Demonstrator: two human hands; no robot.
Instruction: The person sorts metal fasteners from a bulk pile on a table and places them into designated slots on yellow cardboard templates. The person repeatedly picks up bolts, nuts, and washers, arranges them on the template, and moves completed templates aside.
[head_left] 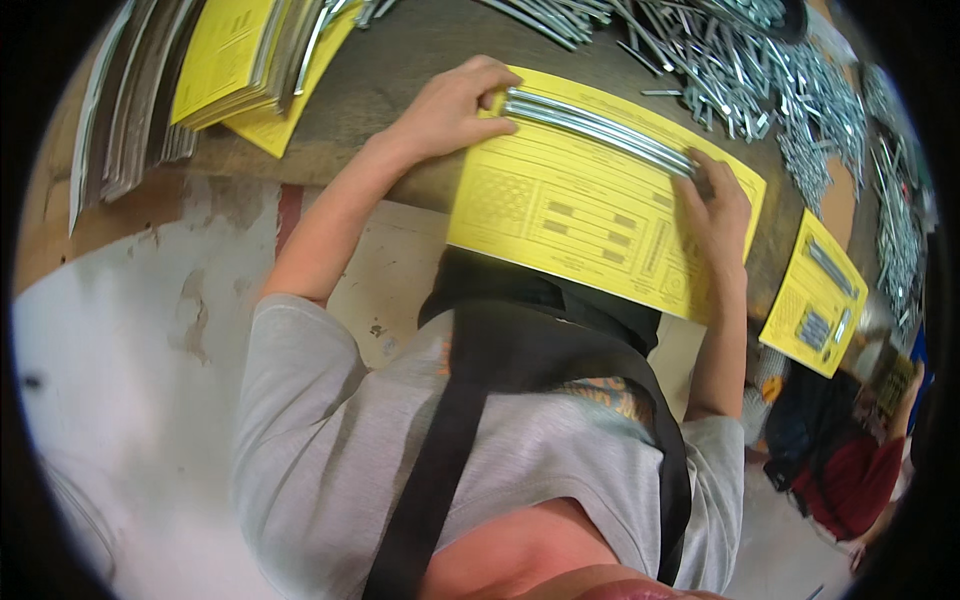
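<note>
Looking down from the head camera, a person in a grey shirt with a black strap across the chest is working at a dark desk (400, 70). A yellow printed card (590, 215) is lying on the desk edge just ahead of the body, and a small bundle of long silver metal rods (597, 130) is lying across its upper part. The left hand (450, 105) is pressing its fingers on the left end of the rods, and the right hand (718, 205) is pinching the right end against the card. A loose heap of similar rods (770, 80) is spreading over the far right of the desk. A stack of yellow cards (235, 60) is sitting at the far left, and another filled card (815, 295) is resting to the right.
</note>
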